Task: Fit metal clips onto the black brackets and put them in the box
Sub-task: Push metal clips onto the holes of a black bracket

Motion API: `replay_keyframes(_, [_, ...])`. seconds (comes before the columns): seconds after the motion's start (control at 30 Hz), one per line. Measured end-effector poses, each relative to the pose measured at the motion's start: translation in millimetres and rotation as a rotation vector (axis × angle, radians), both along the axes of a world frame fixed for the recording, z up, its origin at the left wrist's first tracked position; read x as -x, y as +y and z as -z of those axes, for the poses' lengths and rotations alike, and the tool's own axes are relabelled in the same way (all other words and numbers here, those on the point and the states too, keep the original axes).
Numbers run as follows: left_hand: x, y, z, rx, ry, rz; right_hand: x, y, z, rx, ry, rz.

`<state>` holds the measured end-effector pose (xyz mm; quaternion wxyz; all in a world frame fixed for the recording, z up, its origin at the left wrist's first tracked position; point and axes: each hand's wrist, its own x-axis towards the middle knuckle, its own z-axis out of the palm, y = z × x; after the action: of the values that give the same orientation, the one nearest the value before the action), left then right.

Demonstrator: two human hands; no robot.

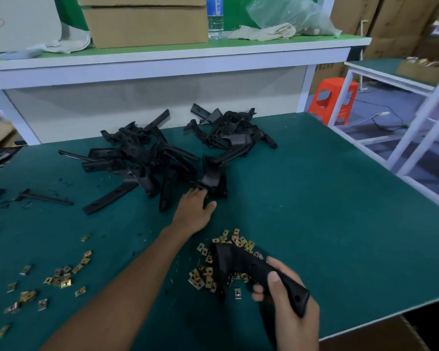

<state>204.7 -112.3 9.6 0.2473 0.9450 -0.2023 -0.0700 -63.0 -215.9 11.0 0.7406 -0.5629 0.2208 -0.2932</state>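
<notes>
Right grip (287,300) curled round a black plastic angled bracket (241,264), long axis running up-left over the heap of brass-coloured metal clips (205,274) on the green table (327,211). Left grip (195,211), thumb spread, fingertips touching a loose black bracket (213,183) just ahead.

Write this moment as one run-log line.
left hand: touches black angled bracket by pile | right hand: grips second black bracket over gold metal clips
</notes>
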Motion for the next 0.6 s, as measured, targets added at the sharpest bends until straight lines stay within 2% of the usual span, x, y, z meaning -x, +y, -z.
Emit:
replay_keyframes(0.1, [8,-7,0,0.094,-0.095,0.078,1,-1,3,0.017,0.008,-0.011])
replay_keyframes(0.3, [31,16,-5,0.069,-0.228,0.139,2,-3,6,0.043,0.041,-0.025])
replay_keyframes(0.5, [93,75,-10,0.083,-0.351,0.075,4,-6,-2,0.013,0.037,-0.071])
replay_keyframes(0.6, [129,96,-11,0.058,-0.369,0.029,3,-9,-7,-0.086,0.037,-0.071])
